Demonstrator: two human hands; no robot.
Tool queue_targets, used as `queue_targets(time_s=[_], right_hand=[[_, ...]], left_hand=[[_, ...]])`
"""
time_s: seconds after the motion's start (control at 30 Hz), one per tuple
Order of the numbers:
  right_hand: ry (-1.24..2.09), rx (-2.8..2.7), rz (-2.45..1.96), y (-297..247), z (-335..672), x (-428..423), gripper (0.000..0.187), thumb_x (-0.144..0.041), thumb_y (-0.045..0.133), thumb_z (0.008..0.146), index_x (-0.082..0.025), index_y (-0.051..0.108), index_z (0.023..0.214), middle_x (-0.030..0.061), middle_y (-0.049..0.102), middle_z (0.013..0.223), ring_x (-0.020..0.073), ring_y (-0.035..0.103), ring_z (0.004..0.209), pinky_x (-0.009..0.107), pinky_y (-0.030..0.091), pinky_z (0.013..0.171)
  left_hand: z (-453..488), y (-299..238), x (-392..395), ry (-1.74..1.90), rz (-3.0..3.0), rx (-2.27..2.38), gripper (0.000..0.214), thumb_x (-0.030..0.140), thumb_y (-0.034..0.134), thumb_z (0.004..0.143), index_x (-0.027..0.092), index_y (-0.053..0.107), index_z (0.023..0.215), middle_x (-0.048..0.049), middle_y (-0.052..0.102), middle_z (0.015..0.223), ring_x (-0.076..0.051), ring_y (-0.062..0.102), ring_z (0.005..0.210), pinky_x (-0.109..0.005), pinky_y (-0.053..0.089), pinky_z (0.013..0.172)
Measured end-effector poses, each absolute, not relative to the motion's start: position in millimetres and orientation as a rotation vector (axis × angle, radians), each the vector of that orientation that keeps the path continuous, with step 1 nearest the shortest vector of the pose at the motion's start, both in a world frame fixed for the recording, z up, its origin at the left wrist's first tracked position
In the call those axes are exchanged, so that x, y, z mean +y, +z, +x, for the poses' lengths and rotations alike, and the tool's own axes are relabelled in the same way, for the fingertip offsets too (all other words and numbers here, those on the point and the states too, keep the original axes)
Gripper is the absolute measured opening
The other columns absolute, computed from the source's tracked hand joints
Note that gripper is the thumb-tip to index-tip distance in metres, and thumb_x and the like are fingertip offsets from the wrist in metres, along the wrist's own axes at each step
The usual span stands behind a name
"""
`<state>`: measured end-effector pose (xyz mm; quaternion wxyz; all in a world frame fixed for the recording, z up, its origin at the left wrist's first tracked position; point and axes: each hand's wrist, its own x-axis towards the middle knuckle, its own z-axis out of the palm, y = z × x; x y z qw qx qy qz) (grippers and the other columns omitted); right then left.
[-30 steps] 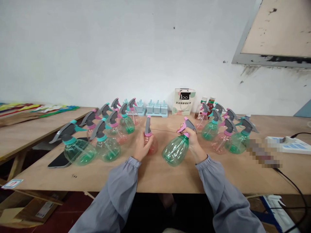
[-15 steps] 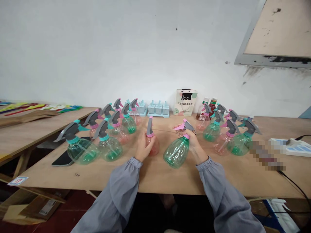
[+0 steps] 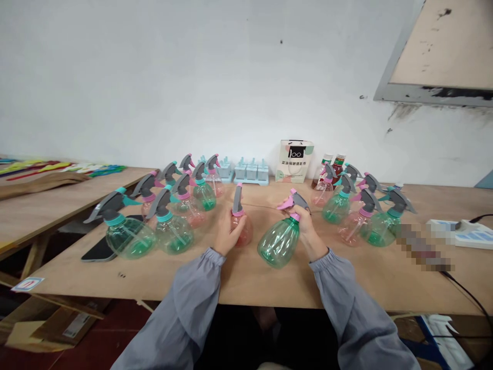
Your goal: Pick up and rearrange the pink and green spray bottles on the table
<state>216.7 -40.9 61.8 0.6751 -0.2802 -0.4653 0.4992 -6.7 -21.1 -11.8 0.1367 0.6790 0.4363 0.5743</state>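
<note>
My left hand (image 3: 228, 230) is wrapped round a pink spray bottle (image 3: 244, 234) with a grey and pink trigger head; the bottle looks upright on the table. In my right hand (image 3: 304, 226) is a green spray bottle (image 3: 278, 244) whose pink and grey head is gripped at the neck. That green bottle leans, with its base toward the left and nearer to me. Several spray bottles stand to the left, among them a green one with a turquoise collar (image 3: 174, 235). More stand to the right, including a pink one (image 3: 353, 228) and a green one (image 3: 382, 230).
Along the wall are pale blue ice-pop moulds (image 3: 252, 172), a paper bag (image 3: 294, 162) and two bottles with red contents (image 3: 338, 167). A black phone (image 3: 99, 251) lies at the left. A white power strip (image 3: 468, 234) with cables lies at the right.
Almost nothing differs. The green bottle in my right hand has shifted very slightly to the left at its base. My left hand stays on the pink bottle.
</note>
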Motion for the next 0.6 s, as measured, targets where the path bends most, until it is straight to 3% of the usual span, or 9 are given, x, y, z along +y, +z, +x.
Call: queue_targets(time_s=[0.13, 0.37, 0.47, 0.6], right_hand=[[1.088, -1.123, -0.674, 63.6, 218.9, -44.3, 0.004, -0.024, 0.06, 0.05, -0.024, 0.056, 0.052, -0.0026, 0.055, 0.058, 0.0139, 0.049, 0.057, 0.028, 0.045, 0.057], [1.095, -1.058, -0.657, 61.2, 215.5, -42.3, 0.015, -0.024, 0.062, 0.05, -0.026, 0.064, 0.065, -0.0023, 0.066, 0.069, 0.0163, 0.059, 0.067, 0.03, 0.051, 0.073], [0.987, -1.102, -0.676, 62.1, 219.3, -42.3, 0.006, -0.025, 0.06, 0.051, -0.025, 0.059, 0.057, -0.002, 0.062, 0.064, 0.0153, 0.055, 0.063, 0.029, 0.048, 0.067], [0.838, -1.16, -0.748, 60.7, 224.1, -40.5, 0.006, -0.03, 0.059, 0.055, -0.025, 0.058, 0.059, -0.0016, 0.059, 0.063, 0.0171, 0.054, 0.064, 0.03, 0.045, 0.064]], left_hand=[[-6.5, -10.7, -22.7, 1.667, 1.973, 1.249, 0.03, 0.042, 0.058, 0.09, 0.02, 0.058, 0.109, -0.0066, 0.066, 0.099, -0.021, 0.064, 0.096, -0.035, 0.048, 0.091], [-7.7, -8.4, -24.0, 1.628, 1.993, 1.266, 0.029, 0.043, 0.057, 0.091, 0.019, 0.058, 0.107, -0.0065, 0.065, 0.097, -0.021, 0.064, 0.094, -0.035, 0.048, 0.09], [-7.6, -10.0, -22.9, 1.632, 1.984, 1.275, 0.029, 0.043, 0.057, 0.09, 0.019, 0.058, 0.107, -0.0067, 0.065, 0.097, -0.021, 0.064, 0.095, -0.036, 0.048, 0.091], [-7.4, -10.6, -22.2, 1.652, 2.005, 1.255, 0.026, 0.041, 0.057, 0.09, 0.02, 0.058, 0.105, -0.0062, 0.065, 0.095, -0.02, 0.064, 0.093, -0.034, 0.048, 0.089]])
